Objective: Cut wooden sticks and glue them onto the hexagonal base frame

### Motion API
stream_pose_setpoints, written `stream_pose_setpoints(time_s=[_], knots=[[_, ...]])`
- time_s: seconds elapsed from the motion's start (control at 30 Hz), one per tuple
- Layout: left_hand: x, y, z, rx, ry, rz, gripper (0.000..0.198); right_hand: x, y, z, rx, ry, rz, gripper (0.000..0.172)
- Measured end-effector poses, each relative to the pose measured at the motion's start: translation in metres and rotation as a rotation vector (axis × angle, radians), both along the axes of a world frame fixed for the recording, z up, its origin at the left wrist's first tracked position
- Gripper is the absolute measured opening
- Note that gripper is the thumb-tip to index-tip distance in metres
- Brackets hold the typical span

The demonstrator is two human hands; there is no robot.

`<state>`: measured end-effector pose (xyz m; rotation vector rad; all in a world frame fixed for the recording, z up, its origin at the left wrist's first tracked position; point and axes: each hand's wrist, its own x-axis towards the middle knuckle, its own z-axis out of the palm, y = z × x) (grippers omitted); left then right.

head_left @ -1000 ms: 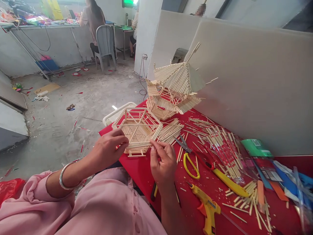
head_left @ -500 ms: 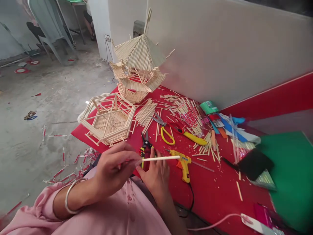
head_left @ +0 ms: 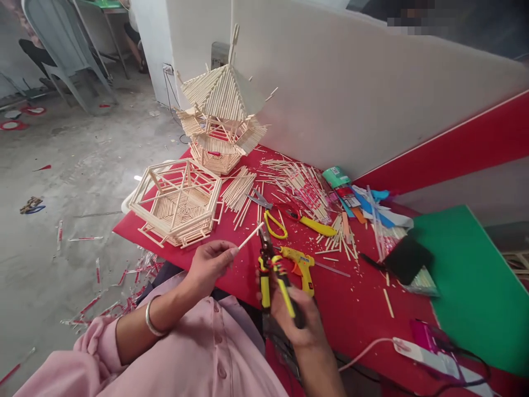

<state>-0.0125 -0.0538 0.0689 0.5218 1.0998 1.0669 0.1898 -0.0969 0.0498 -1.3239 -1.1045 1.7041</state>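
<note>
My left hand (head_left: 212,266) pinches one end of a thin wooden stick (head_left: 250,235). The stick points up and to the right, its far end close to the jaws of the pruning shears (head_left: 270,264). Around the black-and-yellow handles of those shears my right hand (head_left: 295,309) is wrapped, and the handles are spread. Whether the blades touch the stick I cannot tell. To the left lies a six-sided stick frame (head_left: 182,204) with a woven-looking stick base. Behind it stands a pagoda-like stick model (head_left: 225,110) with a pointed roof.
On the red table (head_left: 347,298) lie a yellow glue gun (head_left: 301,264), yellow-handled scissors (head_left: 275,223), another yellow-handled cutter (head_left: 316,225) and stick piles (head_left: 239,190). A green board (head_left: 467,286) and a white power strip (head_left: 433,361) are at the right. Plastic wrappers litter the floor.
My right hand has picked up the pruning shears from the table and raised them. My left hand has tilted the stick upward, bringing its end beside the shears.
</note>
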Motion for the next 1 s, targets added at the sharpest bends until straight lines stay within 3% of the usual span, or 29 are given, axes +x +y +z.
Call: stream_pose_setpoints(time_s=[0.1,0.2,0.27,0.33,0.43,0.53,0.77,1.0], knots=[[0.002,0.004,0.001,0.010,0.009,0.011,0.045,-0.006,-0.011,0.010,-0.133,0.299,0.085,0.079],[0.004,0.008,0.000,0.019,0.022,0.027,0.045,-0.015,-0.018,0.010,-0.187,0.311,0.123,0.060],[0.004,0.010,-0.001,0.035,0.040,0.045,0.045,-0.016,-0.023,0.005,-0.170,0.210,0.118,0.047],[0.005,0.011,-0.001,0.050,0.062,0.057,0.044,-0.012,-0.027,0.000,-0.102,0.026,0.122,0.048],[0.006,0.011,-0.001,0.054,0.082,0.039,0.044,-0.006,-0.028,0.000,0.118,-0.299,0.153,0.066],[0.007,0.010,-0.001,0.055,0.105,0.009,0.046,-0.007,-0.022,0.006,0.294,-0.482,0.178,0.081],[0.003,0.008,-0.001,0.156,0.241,-0.099,0.040,-0.010,-0.010,0.003,0.370,-0.665,0.223,0.089],[-0.002,0.006,-0.006,0.423,0.486,-0.210,0.028,-0.013,-0.007,0.002,0.420,-0.613,0.140,0.084]])
